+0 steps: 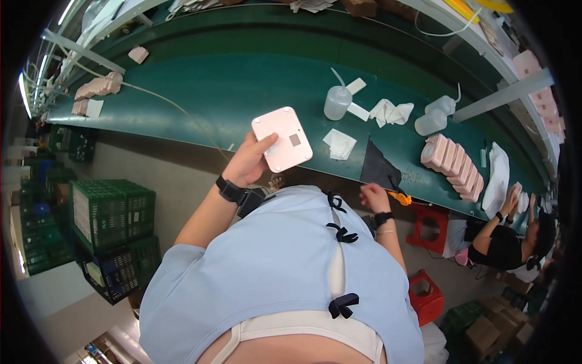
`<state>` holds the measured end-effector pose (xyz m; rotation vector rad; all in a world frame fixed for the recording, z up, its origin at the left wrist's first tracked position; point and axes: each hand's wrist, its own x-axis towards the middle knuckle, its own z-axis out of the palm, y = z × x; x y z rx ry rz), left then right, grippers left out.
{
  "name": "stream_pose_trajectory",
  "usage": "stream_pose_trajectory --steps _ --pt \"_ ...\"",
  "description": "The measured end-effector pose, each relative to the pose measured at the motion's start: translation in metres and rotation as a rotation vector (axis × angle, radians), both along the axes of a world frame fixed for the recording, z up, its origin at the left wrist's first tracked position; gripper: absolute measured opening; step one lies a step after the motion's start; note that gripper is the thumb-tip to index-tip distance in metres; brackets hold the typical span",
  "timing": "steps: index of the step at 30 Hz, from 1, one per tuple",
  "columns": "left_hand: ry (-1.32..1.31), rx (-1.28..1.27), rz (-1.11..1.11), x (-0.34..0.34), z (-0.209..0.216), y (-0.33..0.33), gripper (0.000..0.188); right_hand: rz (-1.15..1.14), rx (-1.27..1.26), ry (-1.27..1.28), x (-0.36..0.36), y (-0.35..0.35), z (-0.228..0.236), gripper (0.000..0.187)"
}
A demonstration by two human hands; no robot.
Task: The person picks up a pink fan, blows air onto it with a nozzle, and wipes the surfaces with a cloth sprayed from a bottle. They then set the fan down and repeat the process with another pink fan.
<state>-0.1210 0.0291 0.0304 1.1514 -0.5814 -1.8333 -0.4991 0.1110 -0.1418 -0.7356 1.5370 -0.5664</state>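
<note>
Item, held: one pale pink square panel (286,141), rounded at the corners, raised above the near edge of the green table (182,91). By the left hand (248,159) it is grasped at its near left side; the thumb is laid across the upward face, and the other fingers are mostly hidden beneath. A small grey square (right of the thumb tip) is left uncovered, as are the far and right edges.

Item, free: the right hand (374,196), held at the near table edge, its fingers loosely curled. Whether anything is enclosed by them cannot be told. Just to its right, an orange-handled tool (400,198) is seen; beyond the hand, a black cloth (381,162) is spread.

Further stock: a folded white cloth (339,144), placed right of the panel; a squeeze bottle (337,103), stood farther back; a crumpled white cloth (391,113), laid to the bottle's right; a row of pink pieces (451,164) (tightly ranked), set farther right.
</note>
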Motion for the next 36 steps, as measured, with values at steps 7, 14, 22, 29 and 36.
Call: stream_pose_trajectory --steps 7,14,22,29,36 --pt "0.162 0.094 -0.013 0.000 0.014 -0.005 0.047 0.029 -0.819 0.804 0.081 -0.098 -0.004 0.029" --pt "0.182 0.044 0.140 -0.001 0.032 -0.006 0.050 0.132 -0.652 0.768 0.080 -0.127 -0.047 0.030" --pt "0.091 -0.153 0.304 -0.011 0.044 -0.009 0.051 -0.089 -1.024 -0.069 0.163 -0.087 0.154 0.022" --pt "0.166 -0.233 0.311 -0.024 0.042 -0.012 0.049 0.450 -1.682 0.260 0.182 -0.076 0.199 0.034" --pt "0.211 -0.175 0.303 -0.019 0.059 -0.007 0.048 0.218 -1.505 0.457 0.136 -0.063 0.158 0.029"
